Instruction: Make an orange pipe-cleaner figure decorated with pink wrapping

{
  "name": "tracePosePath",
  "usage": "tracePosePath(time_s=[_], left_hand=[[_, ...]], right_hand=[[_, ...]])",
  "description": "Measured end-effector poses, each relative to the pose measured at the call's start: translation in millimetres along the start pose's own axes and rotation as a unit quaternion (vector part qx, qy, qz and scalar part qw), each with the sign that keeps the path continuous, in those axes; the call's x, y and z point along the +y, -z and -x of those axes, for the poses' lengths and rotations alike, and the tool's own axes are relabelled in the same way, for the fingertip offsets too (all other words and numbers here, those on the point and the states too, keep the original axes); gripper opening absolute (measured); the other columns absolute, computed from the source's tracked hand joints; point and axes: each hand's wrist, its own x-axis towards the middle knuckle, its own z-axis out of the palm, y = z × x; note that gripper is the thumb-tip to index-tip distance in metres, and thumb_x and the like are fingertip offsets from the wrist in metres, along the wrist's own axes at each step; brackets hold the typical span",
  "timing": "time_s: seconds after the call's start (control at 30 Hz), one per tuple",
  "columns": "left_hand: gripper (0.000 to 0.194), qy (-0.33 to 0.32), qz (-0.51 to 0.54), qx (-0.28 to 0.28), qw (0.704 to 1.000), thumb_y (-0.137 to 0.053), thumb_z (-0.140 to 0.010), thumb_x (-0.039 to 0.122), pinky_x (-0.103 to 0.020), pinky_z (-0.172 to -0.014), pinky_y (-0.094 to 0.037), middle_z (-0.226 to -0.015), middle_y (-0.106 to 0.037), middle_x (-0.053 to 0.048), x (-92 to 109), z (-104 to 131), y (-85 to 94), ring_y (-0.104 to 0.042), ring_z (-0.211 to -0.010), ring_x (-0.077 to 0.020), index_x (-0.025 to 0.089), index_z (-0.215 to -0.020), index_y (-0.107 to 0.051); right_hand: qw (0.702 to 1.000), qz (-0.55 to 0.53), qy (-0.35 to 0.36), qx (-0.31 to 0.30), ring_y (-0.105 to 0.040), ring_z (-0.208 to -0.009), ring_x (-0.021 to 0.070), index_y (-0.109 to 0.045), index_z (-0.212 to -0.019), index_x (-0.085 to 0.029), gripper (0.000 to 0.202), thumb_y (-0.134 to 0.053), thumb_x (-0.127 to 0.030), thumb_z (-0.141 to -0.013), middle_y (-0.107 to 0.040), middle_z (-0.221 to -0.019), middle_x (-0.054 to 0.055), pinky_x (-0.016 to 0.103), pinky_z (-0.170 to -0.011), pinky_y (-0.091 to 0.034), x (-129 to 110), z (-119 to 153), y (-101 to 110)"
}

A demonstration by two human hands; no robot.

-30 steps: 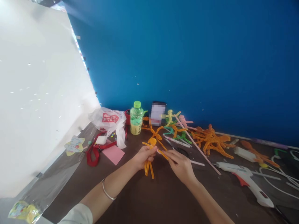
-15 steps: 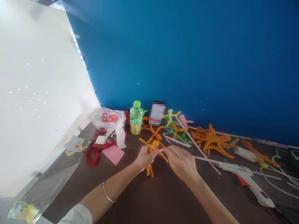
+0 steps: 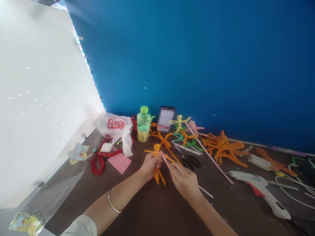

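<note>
Figure (image 3: 157, 147), orange, fuzzy | in left hand (image 3: 150, 165) above dark tabletop (image 3: 152, 211), fingers pinching its middle | right hand (image 3: 184, 179) grasps pink stem (image 3: 164, 157) | I judge both light, soft, bendy, hardly slippery; I'd grip mid-body, not loose ends

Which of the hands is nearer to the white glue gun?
Right. The right hand is to the left of the white glue gun, apart from it; the left hand is farther left, holding the orange figure.
</note>
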Motion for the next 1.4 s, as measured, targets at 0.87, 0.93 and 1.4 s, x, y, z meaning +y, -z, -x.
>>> tracePosePath(time_s=[0.87,0.93,1.4], left_hand=[[0.037,-0.036,-0.223,0.029,0.974,-0.063,-0.062,0.05,-0.019,-0.04,-0.019,-0.046,-0.037,0.006,-4.5,2.1,-3.3,-0.029,-0.039,-0.0034,0.013,-0.064,-0.06],[0.034,-0.072,-0.241,0.056,0.966,-0.064,-0.062,0.047,-0.019,-0.04,-0.022,-0.047,-0.04,0.004,-5.9,2.4,-4.1,-0.032,-0.04,-0.0045,0.013,-0.063,-0.061],[0.041,-0.052,-0.058,0.061,0.995,-0.065,-0.061,0.049,-0.018,-0.038,-0.012,-0.044,-0.023,0.009,-1.2,2.8,-5.3,-0.016,-0.039,-0.0014,0.009,-0.065,-0.059]], right_hand=[[0.996,0.062,0.035,-0.052,-0.053,-0.061,0.0112,-0.061,-0.079,-0.017,0.022,-0.04,-0.011,-0.084,-0.06,-0.07,0.003,0.024,-0.058,-0.033,21.3,-32.9,28.7],[0.996,0.071,0.024,-0.044,-0.051,-0.057,0.0104,-0.06,-0.077,-0.017,0.022,-0.04,-0.013,-0.085,-0.058,-0.067,0.003,0.024,-0.057,-0.032,13.2,-31.6,28.1],[1.0,0.003,-0.006,0.005,-0.059,-0.061,0.0102,-0.062,-0.099,-0.016,0.027,-0.041,-0.009,-0.084,-0.064,-0.079,0.004,0.022,-0.057,-0.04,-12.5,-2.6,-3.8]])
